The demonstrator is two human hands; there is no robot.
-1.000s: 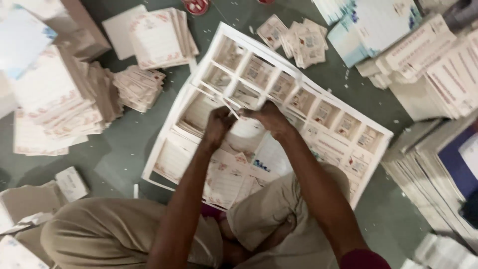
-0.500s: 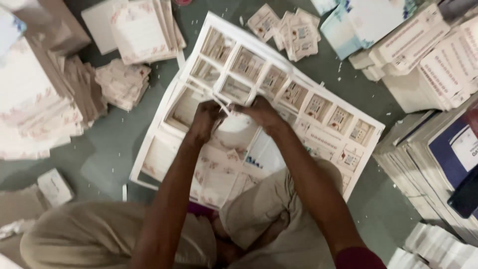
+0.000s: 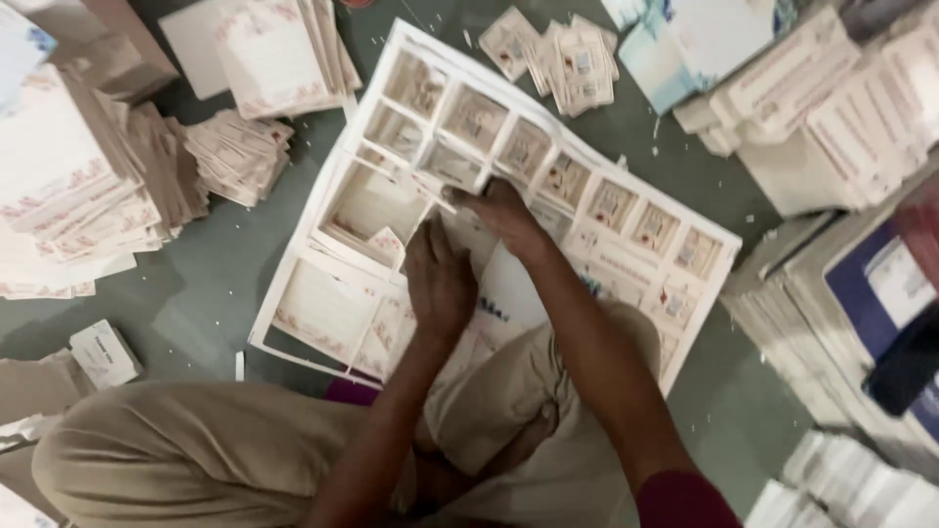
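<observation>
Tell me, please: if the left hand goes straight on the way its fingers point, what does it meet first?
The left hand lies flat on the large printed sheet, fingers pointing away from the person. Straight ahead it would likely first meet the right hand, which rests just beyond its fingertips, though the gap between them is unclear.

left side: tall piles of pink-edged white paper sheets [image 3: 68,186] are leaning on the grey floor [image 3: 210,293]
top: small printed cards [image 3: 562,54] are lying loose
right side: white boxes [image 3: 831,117] are sitting stacked

small white printed packet [image 3: 103,352] on floor, far left
</observation>
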